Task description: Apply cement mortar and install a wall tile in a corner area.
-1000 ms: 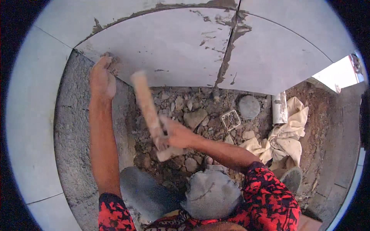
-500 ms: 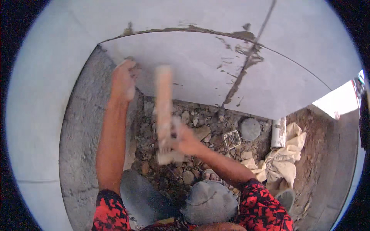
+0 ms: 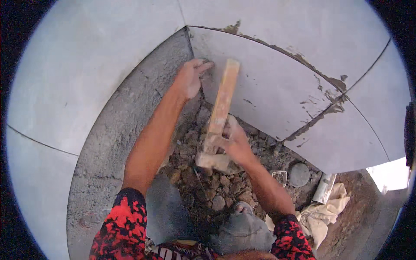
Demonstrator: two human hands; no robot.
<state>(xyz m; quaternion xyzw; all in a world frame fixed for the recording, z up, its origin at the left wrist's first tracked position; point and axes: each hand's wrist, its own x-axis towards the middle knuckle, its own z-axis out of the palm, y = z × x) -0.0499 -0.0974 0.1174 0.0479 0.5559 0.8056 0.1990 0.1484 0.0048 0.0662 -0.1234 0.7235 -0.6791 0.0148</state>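
Observation:
My left hand is at the left edge of a pale wall tile, fingers stretched out toward its face beside the rough grey cement wall. My right hand grips a hammer close to its head. The wooden handle points up and leans slightly right, its end in front of the tile; whether it touches the tile cannot be seen. The hammer's pale, dirty head hangs below that hand, slightly blurred. Grey mortar smears mark the tile's top edge and the joint to its right.
Rubble covers the ground below the tile. A square frame-like piece, a round grey disc, a white pipe and a crumpled beige cloth lie at the right. The cement wall rises at the left.
The view has turned, so the tile and rubble sit farther right. My left hand remains by the tile's left edge. The hammer's handle, upright before, now leans right, still in my right hand.

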